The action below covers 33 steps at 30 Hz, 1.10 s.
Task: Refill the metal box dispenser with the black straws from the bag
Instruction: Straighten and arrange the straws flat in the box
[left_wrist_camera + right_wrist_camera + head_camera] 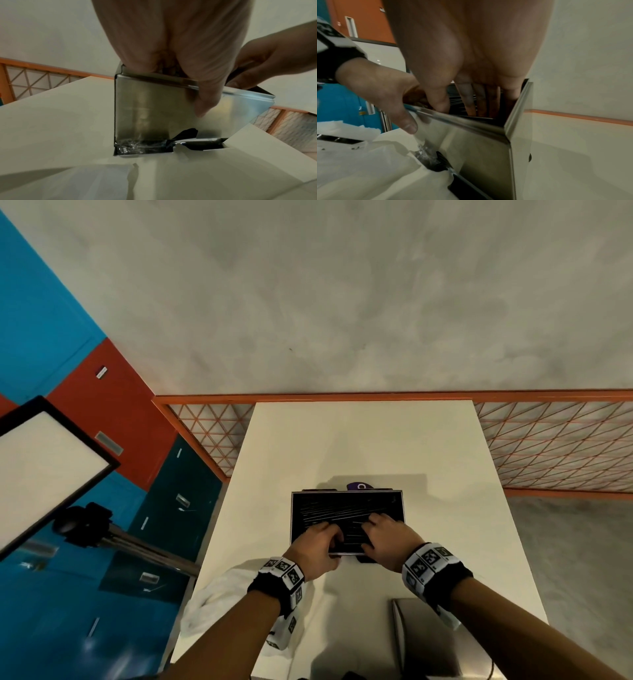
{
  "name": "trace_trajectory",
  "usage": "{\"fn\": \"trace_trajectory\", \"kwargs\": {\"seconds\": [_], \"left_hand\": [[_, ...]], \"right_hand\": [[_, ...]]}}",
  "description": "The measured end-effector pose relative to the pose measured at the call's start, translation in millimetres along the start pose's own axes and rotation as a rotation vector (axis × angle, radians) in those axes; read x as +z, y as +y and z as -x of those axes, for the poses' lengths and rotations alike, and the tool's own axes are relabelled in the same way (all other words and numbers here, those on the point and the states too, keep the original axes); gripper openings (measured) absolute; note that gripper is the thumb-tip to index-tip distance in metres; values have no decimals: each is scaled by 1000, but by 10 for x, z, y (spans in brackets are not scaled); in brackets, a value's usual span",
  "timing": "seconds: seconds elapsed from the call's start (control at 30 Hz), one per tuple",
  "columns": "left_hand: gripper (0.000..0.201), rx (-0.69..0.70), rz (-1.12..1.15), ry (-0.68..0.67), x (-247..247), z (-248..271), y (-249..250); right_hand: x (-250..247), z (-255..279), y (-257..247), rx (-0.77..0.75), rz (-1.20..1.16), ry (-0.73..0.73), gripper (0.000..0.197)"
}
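**Both hands in open straw dispenser**

Metal box dispenser (346, 495) standing lid-off near middle of white desk (363, 440), open top facing up. Black straws (334, 510) lying lengthwise inside, filling the box. Left hand (317, 547) at near rim: thumb down outer front wall, fingers (334, 534) curled over the edge into the straws. Right hand (385, 537) beside it, toward the right wall; fingers (469, 100) extended, close together, reaching down among the straws. Cannot tell whether any straw is pinched. White bag (219, 604) crumpled at near left edge of desk. Flat metal panel (442, 642) at near right corner.
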<state>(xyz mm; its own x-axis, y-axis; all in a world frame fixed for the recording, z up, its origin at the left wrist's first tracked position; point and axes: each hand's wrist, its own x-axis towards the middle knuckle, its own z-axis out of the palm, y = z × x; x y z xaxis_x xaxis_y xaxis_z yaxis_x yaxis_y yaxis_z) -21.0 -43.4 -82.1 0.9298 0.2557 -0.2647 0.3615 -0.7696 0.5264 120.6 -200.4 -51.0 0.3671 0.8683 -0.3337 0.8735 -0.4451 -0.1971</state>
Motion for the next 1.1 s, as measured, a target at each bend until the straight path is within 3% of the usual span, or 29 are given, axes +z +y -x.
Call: {"fn": "trace_trajectory", "kwargs": {"seconds": [0.2, 0.37, 0.53, 0.77, 1.1], "left_hand": [[44, 64, -7, 117, 66, -14, -45], [72, 94, -22, 275, 89, 25, 3], [89, 98, -14, 180, 43, -60, -24], [87, 95, 12, 126, 25, -137, -66], [72, 119, 27, 149, 109, -47, -89]], "right_hand": [[-6, -179, -16, 130, -37, -149, 54], [-77, -301, -26, 147, -102, -268, 62], [-103, -416, 0, 141, -142, -303, 63], [-104, -501, 46, 101, -194, -356, 77], [-212, -598, 86, 27, -185, -519, 71]]}}
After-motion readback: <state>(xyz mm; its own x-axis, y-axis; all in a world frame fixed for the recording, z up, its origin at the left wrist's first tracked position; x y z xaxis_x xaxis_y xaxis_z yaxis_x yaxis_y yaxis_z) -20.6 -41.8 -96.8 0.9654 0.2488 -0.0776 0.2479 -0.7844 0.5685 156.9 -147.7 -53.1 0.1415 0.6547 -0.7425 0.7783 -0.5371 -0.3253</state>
